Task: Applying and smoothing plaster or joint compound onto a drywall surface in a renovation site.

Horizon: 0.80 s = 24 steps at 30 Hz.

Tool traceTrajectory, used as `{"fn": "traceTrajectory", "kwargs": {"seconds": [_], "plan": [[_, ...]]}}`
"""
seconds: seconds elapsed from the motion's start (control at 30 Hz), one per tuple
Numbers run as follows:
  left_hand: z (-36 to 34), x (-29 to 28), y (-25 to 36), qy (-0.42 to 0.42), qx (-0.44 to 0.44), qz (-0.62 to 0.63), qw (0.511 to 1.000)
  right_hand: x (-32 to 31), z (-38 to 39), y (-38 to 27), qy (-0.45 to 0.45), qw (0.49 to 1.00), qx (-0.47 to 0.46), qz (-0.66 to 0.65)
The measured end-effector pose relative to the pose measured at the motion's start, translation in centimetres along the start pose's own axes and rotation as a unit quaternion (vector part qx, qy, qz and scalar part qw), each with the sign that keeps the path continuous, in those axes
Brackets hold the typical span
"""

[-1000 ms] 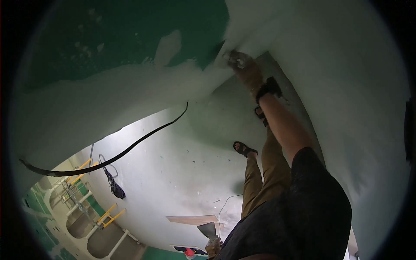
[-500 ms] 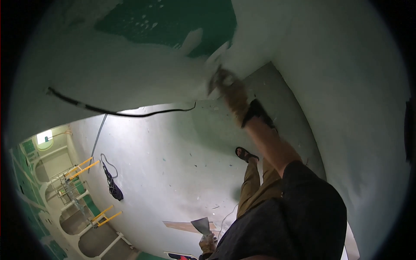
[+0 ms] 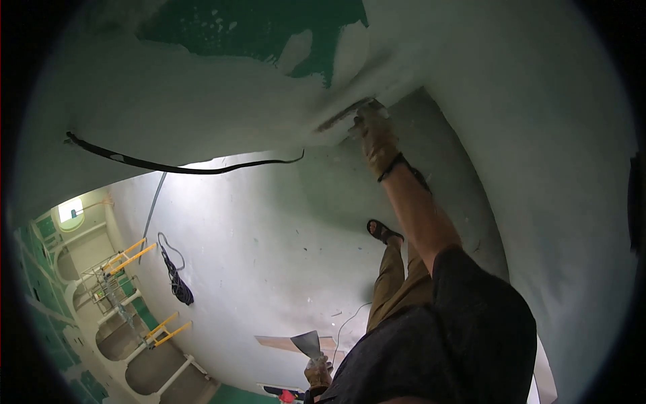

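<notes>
My right hand (image 3: 377,138), in a stained glove, reaches far out with the arm stretched. It is closed around a flat finishing trowel (image 3: 344,114), whose long edge lies against the pale wall (image 3: 262,108) below a green patch (image 3: 256,34). White filler (image 3: 351,50) spreads over part of the green. Down by my body, my left hand (image 3: 317,372), also gloved, grips a wide putty knife (image 3: 307,344) with its blade upward. The left fingers wrap around the handle, which is mostly hidden.
A black cable (image 3: 182,166) hangs off the wall. A coiled dark cable (image 3: 180,288) lies on the pale floor (image 3: 269,249), near yellow-railed scaffolding (image 3: 131,256) at the left. A wooden board (image 3: 272,342) lies behind the putty knife. My sandalled foot (image 3: 383,231) stands below the right arm.
My right hand has shifted a little right with the trowel, which now lies at a slant along the wall. A fresh white smear covers the green's right edge. The left hand has barely moved.
</notes>
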<state>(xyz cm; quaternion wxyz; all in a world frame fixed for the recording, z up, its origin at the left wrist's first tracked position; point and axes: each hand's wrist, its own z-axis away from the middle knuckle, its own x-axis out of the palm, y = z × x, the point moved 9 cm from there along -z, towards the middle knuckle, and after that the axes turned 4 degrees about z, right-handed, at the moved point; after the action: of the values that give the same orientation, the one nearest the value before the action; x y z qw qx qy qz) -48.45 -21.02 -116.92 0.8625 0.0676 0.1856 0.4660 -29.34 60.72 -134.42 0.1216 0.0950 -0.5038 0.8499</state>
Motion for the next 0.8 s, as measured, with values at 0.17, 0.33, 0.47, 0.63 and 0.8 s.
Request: {"fn": "traceTrajectory", "kwargs": {"seconds": [0.17, 0.33, 0.47, 0.63, 0.8], "plan": [[2.7, 4.6, 1.1, 0.083, -0.134, -0.044, 0.986, 1.1, -6.2, 6.6, -0.061, 0.846, 0.121, -0.515], [2.7, 3.7, -1.1, 0.147, -0.053, -0.024, 0.987, 4.4, -6.5, 5.6, -0.12, 0.878, 0.119, -0.448], [1.5, 3.1, -3.5, 0.188, 0.013, -0.067, 0.98, 3.6, -6.1, -0.1, -0.188, 0.897, 0.047, -0.397], [-5.4, 1.6, -7.1, 0.091, 0.023, 0.001, 0.996, -0.4, -6.0, -13.5, -0.184, 0.94, -0.183, -0.222], [-11.6, 5.1, -6.0, -0.05, -0.047, 0.031, 0.997, 1.9, 1.1, -31.0, -0.199, 0.93, -0.29, -0.111]]}}
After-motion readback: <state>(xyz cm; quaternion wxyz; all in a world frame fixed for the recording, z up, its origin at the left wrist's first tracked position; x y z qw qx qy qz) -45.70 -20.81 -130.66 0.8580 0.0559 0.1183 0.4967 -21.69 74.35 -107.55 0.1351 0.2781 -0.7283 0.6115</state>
